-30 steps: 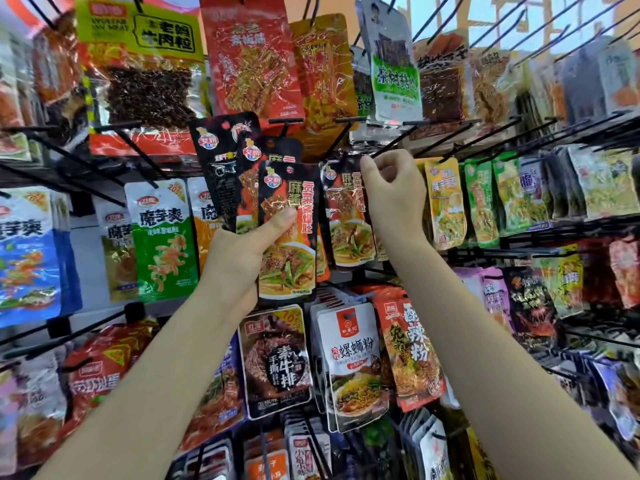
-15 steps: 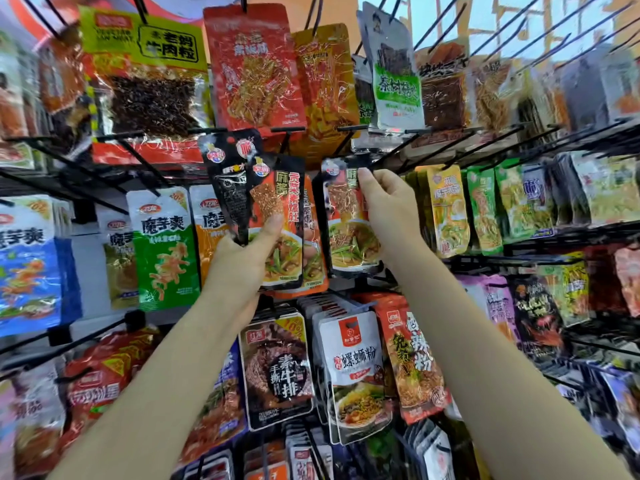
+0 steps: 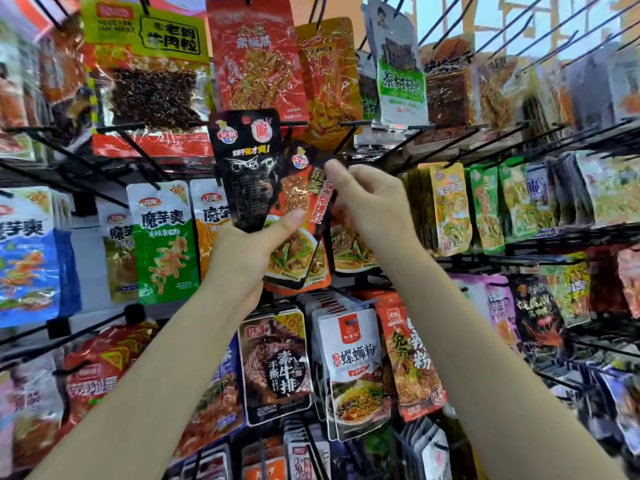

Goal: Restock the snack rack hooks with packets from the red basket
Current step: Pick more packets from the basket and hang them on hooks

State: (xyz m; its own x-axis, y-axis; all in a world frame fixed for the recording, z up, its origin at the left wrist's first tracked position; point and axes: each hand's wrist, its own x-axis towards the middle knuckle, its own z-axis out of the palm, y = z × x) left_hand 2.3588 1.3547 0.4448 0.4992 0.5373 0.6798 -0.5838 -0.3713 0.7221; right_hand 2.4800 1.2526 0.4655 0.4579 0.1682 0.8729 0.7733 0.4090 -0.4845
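Half a second ago the right hand [image 3: 370, 199] was pinching the top of a packet hanging at the rack; now it has moved to the left and pinches the top edge of the front orange packet [image 3: 301, 216] in the fan that the left hand holds. The hanging packet [image 3: 349, 247] it left is now seen behind the right wrist, on its hook.

The left hand [image 3: 249, 251] grips a small fan of packets from below, the thumb pressed across the front of the orange one, the other fingers hidden behind. In this fan a black packet [image 3: 247, 168] stands at about 11 o'clock from the left hand, its top tilted to the left, and it overlaps the orange packet. More orange packets lie behind the front one; how many I cannot tell.

The right hand has thumb and forefinger closed on the packet, at about 1 o'clock from the left hand.

Around the hands the snack rack [image 3: 485, 133] carries many black hooks. At 9 o'clock from the left hand hangs a green packet [image 3: 162, 244], at 6 o'clock a dark packet [image 3: 277, 368], and beside it a white packet [image 3: 353, 372]. At 12 o'clock hangs a red packet [image 3: 256, 60].
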